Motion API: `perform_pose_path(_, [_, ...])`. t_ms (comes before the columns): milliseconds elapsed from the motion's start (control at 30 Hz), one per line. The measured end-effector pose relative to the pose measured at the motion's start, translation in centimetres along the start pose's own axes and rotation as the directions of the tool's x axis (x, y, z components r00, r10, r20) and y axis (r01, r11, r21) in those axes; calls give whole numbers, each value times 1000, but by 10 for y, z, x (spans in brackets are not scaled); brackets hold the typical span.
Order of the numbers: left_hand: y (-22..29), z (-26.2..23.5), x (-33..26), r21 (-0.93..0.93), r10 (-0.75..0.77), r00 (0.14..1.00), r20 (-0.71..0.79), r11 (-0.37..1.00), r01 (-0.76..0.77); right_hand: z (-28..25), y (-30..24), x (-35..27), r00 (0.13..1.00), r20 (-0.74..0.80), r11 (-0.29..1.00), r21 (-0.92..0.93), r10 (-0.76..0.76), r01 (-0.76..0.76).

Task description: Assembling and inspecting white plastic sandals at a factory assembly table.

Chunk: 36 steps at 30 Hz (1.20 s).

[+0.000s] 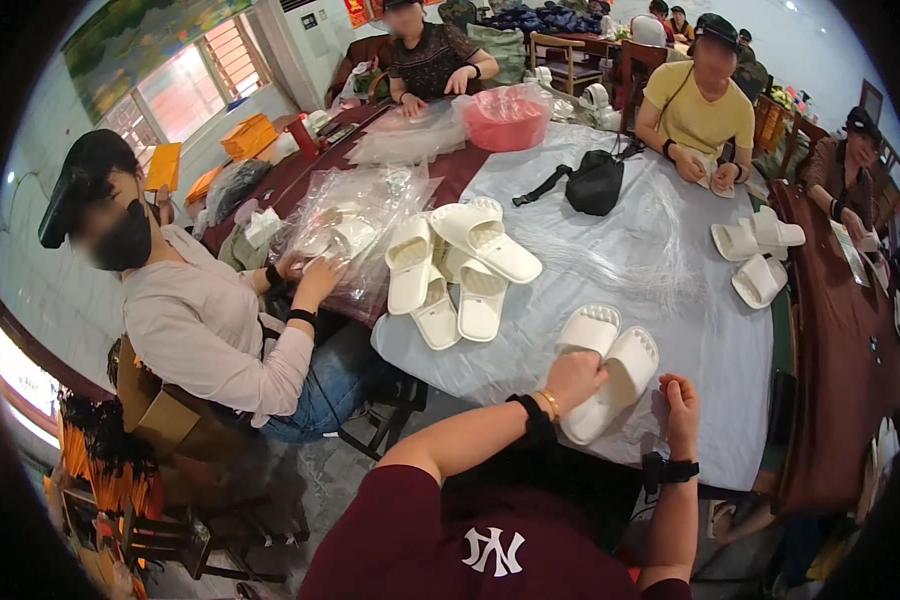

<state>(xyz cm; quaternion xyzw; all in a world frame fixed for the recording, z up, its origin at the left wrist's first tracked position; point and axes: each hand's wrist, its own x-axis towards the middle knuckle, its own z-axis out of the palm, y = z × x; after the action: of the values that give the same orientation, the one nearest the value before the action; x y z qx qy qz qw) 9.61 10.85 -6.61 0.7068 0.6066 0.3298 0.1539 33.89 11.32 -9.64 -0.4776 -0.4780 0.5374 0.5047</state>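
Observation:
Near the table's front edge, my left hand [576, 381] is closed around a pair of white slippers, gripping them where the two lie side by side. The right slipper [632, 362] of the pair leans against the left slipper [590, 327], and both have bumpy insoles. To their right, my right hand [681, 400] is raised with loosely bent fingers; I see nothing in it. A heap of several white slippers [483, 290] lies to the left of my hands.
A grey sheet [700, 440] covers this part of the table, with thin clear strands [645, 225] on it. A black waist bag [595, 182], a pink tub [506, 118] and more white slippers [760, 280] lie farther off. At left a co-worker [220, 300] handles clear plastic bags [390, 190].

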Motion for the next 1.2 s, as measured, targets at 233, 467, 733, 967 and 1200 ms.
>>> perform_pose_path(233, [-32, -93, 12, 55, -19, 998, -67, 998, 23, 7, -3, 1, 1000, 18, 999, 39, -22, 21])
perform_pose_path(467, [-83, -202, 105, 332, -84, 957, -277, 926, 178, 0, 2, -4, 999, -26, 999, -22, -34, 33])
perform_pose_path(733, [-139, -212, 131, 119, -22, 942, -335, 991, 66, 3, 4, 2, 998, -36, 962, -272, -45, 33])
perform_pose_path(967, [-92, -90, 41, 1, -42, 999, -16, 999, 42, -3, -6, 4, 997, -44, 992, -110, -68, 63])
perform_pose_path(1200, [-63, -29, -17, -280, 19, 999, 33, 960, -9, -89, -37, -31, 954, -250, 975, -184, -168, 123])
